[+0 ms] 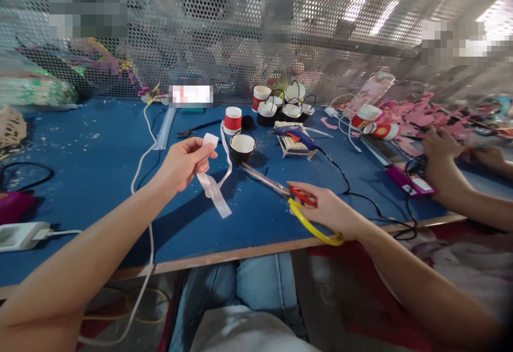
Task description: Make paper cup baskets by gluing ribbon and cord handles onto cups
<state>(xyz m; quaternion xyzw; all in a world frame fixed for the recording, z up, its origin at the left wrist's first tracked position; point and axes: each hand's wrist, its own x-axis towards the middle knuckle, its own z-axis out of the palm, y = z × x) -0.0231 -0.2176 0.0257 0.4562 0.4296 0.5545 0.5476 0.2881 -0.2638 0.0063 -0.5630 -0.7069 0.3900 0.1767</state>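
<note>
Denim knees [256, 282] sit closest to us, tucked under the near edge of the blue table [100, 181]. We take the black cup [242, 148] as our landmark.

Left hand [182, 164], just left of the cup and raised off the table: thumb and fingers pinched shut on the top end of a white ribbon [214, 186]. The strip hangs down in a loose loop, and its free end lies on the table in front of the cup.

Right hand [331, 212], right of the cup and nearer us: fingers closed through the yellow and red handles of the scissors [280, 189]. Blades look closed, tips pointing toward the cup and nearly reaching its base.

Behind the cup: a red-and-white cup [232, 119], then a cluster of black-handled cups [284, 107]. Right of it, a blue glue gun [296, 137] rests on a stand, its black cord trailing past our right wrist.

Far right of the cup, another person's hands [441, 167] work by a pink case.

Risks, as we judge them: the slack ribbon could twist or slip from a light pinch, giving a crooked cut; blade tips could knock the cup; the cord could snag the wrist.
</note>
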